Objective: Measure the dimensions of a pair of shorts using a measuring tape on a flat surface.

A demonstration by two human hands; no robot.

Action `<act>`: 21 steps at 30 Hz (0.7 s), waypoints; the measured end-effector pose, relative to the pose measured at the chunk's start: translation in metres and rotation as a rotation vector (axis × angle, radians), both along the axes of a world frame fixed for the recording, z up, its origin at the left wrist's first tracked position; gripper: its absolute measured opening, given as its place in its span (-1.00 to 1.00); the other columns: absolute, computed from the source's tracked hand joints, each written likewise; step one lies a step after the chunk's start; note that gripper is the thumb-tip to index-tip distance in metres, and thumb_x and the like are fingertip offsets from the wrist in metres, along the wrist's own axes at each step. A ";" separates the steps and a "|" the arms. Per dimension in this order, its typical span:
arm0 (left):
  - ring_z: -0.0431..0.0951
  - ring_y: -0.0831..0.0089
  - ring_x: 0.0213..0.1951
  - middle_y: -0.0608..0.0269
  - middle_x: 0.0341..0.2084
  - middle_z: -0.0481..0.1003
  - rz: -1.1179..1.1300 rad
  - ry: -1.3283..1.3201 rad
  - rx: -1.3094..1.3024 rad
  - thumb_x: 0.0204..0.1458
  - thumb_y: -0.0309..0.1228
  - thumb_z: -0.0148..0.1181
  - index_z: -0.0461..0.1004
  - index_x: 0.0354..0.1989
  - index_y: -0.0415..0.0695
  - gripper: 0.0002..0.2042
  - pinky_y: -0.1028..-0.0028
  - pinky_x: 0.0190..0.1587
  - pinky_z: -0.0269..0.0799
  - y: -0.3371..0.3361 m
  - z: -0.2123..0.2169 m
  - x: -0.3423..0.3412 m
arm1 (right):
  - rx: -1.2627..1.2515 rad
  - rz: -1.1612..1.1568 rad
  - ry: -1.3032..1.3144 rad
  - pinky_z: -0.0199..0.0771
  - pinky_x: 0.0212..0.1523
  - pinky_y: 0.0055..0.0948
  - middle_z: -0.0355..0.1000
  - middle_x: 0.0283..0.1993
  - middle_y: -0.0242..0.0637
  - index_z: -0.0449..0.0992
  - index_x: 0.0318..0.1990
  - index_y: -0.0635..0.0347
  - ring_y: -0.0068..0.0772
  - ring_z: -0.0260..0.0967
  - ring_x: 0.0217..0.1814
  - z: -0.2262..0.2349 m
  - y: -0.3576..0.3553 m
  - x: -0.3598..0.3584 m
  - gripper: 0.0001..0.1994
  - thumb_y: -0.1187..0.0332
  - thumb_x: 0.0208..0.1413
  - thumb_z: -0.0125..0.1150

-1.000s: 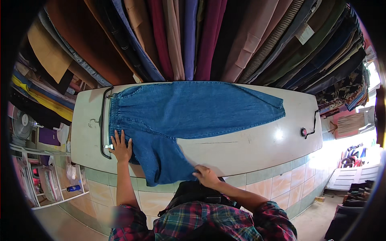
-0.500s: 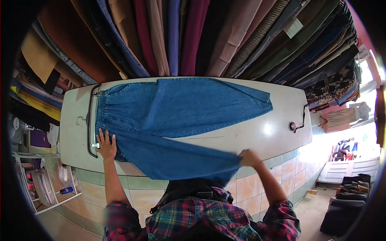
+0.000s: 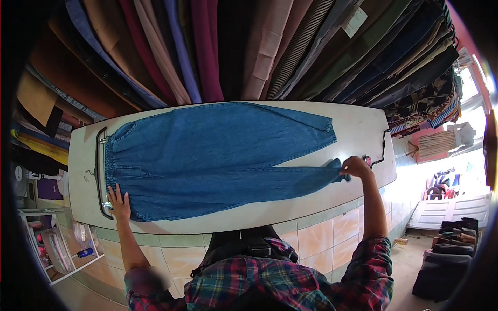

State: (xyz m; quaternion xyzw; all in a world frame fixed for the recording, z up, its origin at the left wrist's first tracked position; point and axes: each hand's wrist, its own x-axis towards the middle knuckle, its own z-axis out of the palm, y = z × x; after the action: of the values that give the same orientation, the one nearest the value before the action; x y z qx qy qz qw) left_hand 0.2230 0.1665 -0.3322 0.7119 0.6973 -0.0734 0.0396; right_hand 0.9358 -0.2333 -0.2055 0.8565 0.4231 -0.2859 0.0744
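Observation:
Blue denim trousers [image 3: 207,150] lie lengthwise on a white table [image 3: 290,210], their elastic waistband at the left and both legs stretching right. A black clip hanger [image 3: 99,176] is at the waistband, its metal clips by the waist edge. My left hand [image 3: 120,206] rests flat with fingers spread on the near corner of the waist, beside the lower clip. At the other end, my right hand [image 3: 356,167] pinches the cuff of the near leg, which is bunched and slightly raised at the fingers. The far leg lies flat.
Many trousers [image 3: 207,52] hang in a row along the table's far side. A black-and-red round object [image 3: 367,160] with a strap sits at the table's right end. A white shelf rack [image 3: 65,243] stands left; folded dark garments [image 3: 446,259] are stacked on the right.
My right hand has moved right and away from me, drawing the near leg from over the table's front edge onto the tabletop. My left hand remains at the waistband.

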 end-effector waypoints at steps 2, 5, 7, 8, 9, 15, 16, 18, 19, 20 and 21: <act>-0.20 0.13 0.31 0.33 0.31 -0.22 -0.004 -0.036 0.020 0.09 0.10 -0.26 -0.08 0.27 0.32 -0.44 -0.39 0.05 -0.24 -0.014 -0.002 -0.002 | 0.402 -0.236 -0.212 0.36 -0.26 -0.27 0.42 -0.44 -0.13 0.54 -0.48 0.23 -0.12 0.38 -0.34 -0.013 -0.030 0.026 -0.75 0.22 -0.20 0.33; 0.00 0.02 0.23 0.06 0.24 -0.02 -0.119 -0.254 0.454 0.08 -0.06 -0.10 0.06 0.21 -0.05 -0.44 -0.21 0.12 -0.14 -0.053 0.002 -0.001 | 0.889 -0.317 -0.773 0.25 -0.06 -0.26 0.28 -0.12 -0.09 0.26 -0.03 0.25 -0.05 0.22 -0.04 -0.046 -0.038 0.016 -0.54 0.40 -0.12 0.26; 0.13 -0.01 0.14 -0.03 0.14 0.12 -0.349 -0.519 0.547 0.02 -0.20 0.00 0.18 0.10 -0.22 -0.50 -0.06 0.13 -0.04 -0.087 0.010 0.050 | 0.892 -0.453 -0.724 0.27 -0.04 -0.26 0.24 -0.03 -0.13 0.21 0.04 0.24 -0.13 0.23 -0.03 -0.100 -0.113 0.046 -0.45 0.49 -0.17 0.27; 0.18 -0.01 0.10 -0.04 0.09 0.18 -0.452 -0.544 0.556 -0.02 -0.27 0.05 0.23 0.03 -0.27 -0.54 0.02 0.13 0.01 -0.113 0.021 0.057 | 0.811 -0.538 -0.434 0.27 -0.02 -0.29 0.20 0.02 -0.14 0.20 0.06 0.23 -0.17 0.23 -0.01 -0.112 -0.119 0.037 -0.42 0.53 -0.20 0.27; 0.18 -0.01 0.10 -0.04 0.09 0.18 -0.449 -0.540 0.557 -0.02 -0.27 0.05 0.23 0.03 -0.27 -0.54 0.02 0.13 0.01 -0.131 0.030 0.064 | 0.717 -0.614 -0.154 0.28 -0.01 -0.32 0.15 0.07 -0.15 0.20 0.07 0.22 -0.20 0.23 0.01 -0.120 -0.116 0.024 -0.39 0.57 -0.24 0.27; 0.27 0.00 -0.06 -0.02 -0.14 0.30 -0.741 -0.454 0.202 -0.18 -0.45 0.10 0.32 -0.16 -0.21 -0.67 0.16 0.09 0.10 -0.161 0.035 0.103 | 0.900 -0.921 0.477 0.32 -0.15 -0.45 0.29 -0.10 -0.23 0.38 -0.08 0.18 -0.30 0.26 -0.09 -0.111 -0.054 -0.008 -0.53 0.37 -0.24 0.35; 0.28 0.01 -0.11 -0.02 -0.22 0.31 -0.706 -0.451 0.180 -0.19 -0.50 0.07 0.32 -0.21 -0.21 -0.71 0.15 0.02 0.16 -0.157 0.028 0.109 | 0.786 -0.631 0.071 0.31 -0.22 -0.47 0.31 -0.23 -0.28 0.41 -0.22 0.22 -0.35 0.27 -0.19 -0.116 -0.053 -0.005 -0.63 0.30 -0.21 0.35; 0.30 0.01 -0.17 -0.02 -0.30 0.32 -0.665 -0.438 0.157 -0.20 -0.56 0.05 0.33 -0.26 -0.21 -0.75 0.15 -0.06 0.22 -0.149 0.025 0.111 | 0.530 -0.411 -0.036 0.26 -0.42 -0.51 0.28 -0.54 -0.43 0.35 -0.53 0.26 -0.52 0.25 -0.43 -0.108 -0.040 0.010 -0.68 0.18 -0.03 0.24; 0.30 0.02 -0.23 -0.02 -0.35 0.31 -0.621 -0.510 0.153 -0.21 -0.60 0.01 0.31 -0.30 -0.22 -0.78 0.17 -0.13 0.23 -0.146 0.026 0.108 | 0.532 -0.406 -0.027 0.26 -0.42 -0.51 0.28 -0.54 -0.43 0.35 -0.53 0.26 -0.52 0.25 -0.43 -0.096 -0.038 0.009 -0.68 0.18 -0.03 0.24; 0.30 0.02 -0.28 -0.01 -0.40 0.29 -0.565 -0.578 0.150 -0.22 -0.65 -0.04 0.28 -0.34 -0.23 -0.80 0.19 -0.21 0.25 -0.148 0.028 0.104 | 0.794 -0.478 0.102 0.24 -0.50 -0.55 0.25 -0.58 -0.49 0.31 -0.53 0.20 -0.59 0.24 -0.50 -0.077 -0.030 0.002 -0.70 0.19 0.02 0.17; 0.30 0.02 -0.28 -0.01 -0.40 0.29 -0.557 -0.574 0.150 -0.22 -0.65 -0.04 0.28 -0.34 -0.23 -0.80 0.19 -0.21 0.25 -0.149 0.037 0.107 | 1.052 -0.558 0.226 0.22 -0.58 -0.59 0.21 -0.62 -0.54 0.28 -0.54 0.14 -0.65 0.22 -0.57 -0.057 -0.028 -0.002 -0.72 0.20 0.08 0.11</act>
State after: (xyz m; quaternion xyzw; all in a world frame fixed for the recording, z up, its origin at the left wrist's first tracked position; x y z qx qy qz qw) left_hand 0.3302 0.0177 -0.2952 0.8660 0.4418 0.1717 0.1592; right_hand 0.9339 -0.2615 -0.2625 0.8215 0.2725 -0.1363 -0.4820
